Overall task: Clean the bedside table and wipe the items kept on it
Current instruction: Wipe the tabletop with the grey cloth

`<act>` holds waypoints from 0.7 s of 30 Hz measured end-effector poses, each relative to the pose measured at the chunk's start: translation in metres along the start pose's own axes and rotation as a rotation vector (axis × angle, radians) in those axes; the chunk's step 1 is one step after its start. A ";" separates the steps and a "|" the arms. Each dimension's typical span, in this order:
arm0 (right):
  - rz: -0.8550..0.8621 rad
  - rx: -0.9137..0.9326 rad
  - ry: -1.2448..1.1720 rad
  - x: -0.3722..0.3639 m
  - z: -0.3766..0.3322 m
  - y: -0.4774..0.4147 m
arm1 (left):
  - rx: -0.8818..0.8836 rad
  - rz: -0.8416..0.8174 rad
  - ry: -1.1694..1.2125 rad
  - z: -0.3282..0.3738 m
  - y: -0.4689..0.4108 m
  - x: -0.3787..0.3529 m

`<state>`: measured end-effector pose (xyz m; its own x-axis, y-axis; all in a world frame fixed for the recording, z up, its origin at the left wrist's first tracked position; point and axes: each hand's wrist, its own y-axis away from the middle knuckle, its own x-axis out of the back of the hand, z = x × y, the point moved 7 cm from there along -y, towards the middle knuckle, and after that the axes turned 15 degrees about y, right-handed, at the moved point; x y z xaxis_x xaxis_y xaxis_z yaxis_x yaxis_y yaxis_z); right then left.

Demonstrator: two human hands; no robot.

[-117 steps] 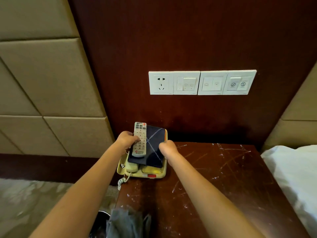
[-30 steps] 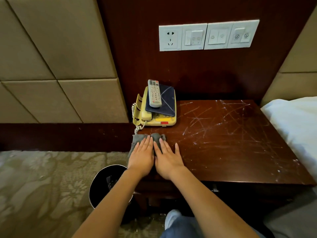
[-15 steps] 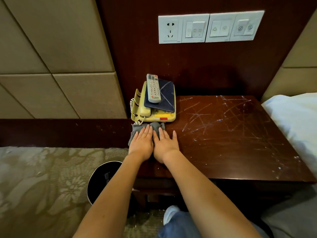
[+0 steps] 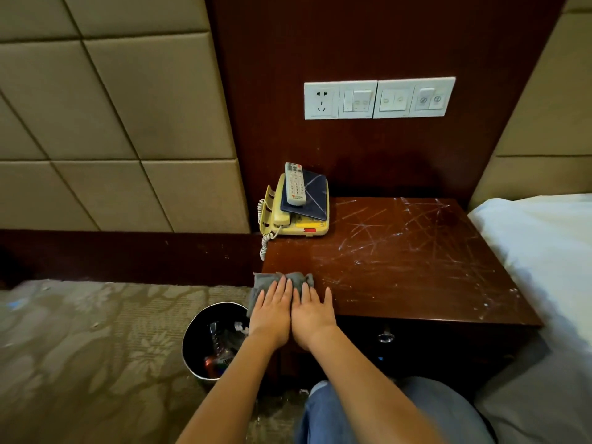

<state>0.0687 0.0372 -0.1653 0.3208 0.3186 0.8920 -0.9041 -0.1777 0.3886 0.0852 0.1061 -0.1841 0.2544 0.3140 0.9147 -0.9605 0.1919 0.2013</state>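
A grey cloth (image 4: 264,281) lies at the front left corner of the scratched dark wooden bedside table (image 4: 397,261). My left hand (image 4: 271,312) and my right hand (image 4: 312,312) press flat on the cloth side by side, fingers straight. At the table's back left corner stands a yellow telephone (image 4: 282,221). A dark blue folder (image 4: 312,198) lies on top of it, and a white remote control (image 4: 295,184) rests on the folder. The cloth's left edge hangs over the table's side.
A round black waste bin (image 4: 205,341) holding rubbish stands on the patterned carpet left of the table. White bedding (image 4: 544,251) borders the table's right side. White sockets and switches (image 4: 379,98) sit on the wood panel behind. A drawer knob (image 4: 385,337) shows on the table's front.
Both hands have drawn the cloth back from beside the telephone to the table's front edge. Earlier still, they were setting the remote and folder on the telephone.
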 end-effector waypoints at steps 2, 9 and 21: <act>-0.003 0.003 -0.029 -0.004 -0.001 0.009 | -0.011 -0.004 0.001 0.002 0.011 -0.003; -0.021 0.016 -0.015 -0.007 -0.003 0.009 | -0.027 -0.009 0.005 0.004 0.016 -0.004; 0.088 0.015 -0.091 0.019 0.022 -0.065 | -0.002 0.057 0.025 -0.010 -0.065 0.013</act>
<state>0.1396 0.0346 -0.1685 0.2656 0.2154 0.9397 -0.9257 -0.2154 0.3110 0.1522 0.1070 -0.1884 0.2020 0.3478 0.9155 -0.9733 0.1750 0.1483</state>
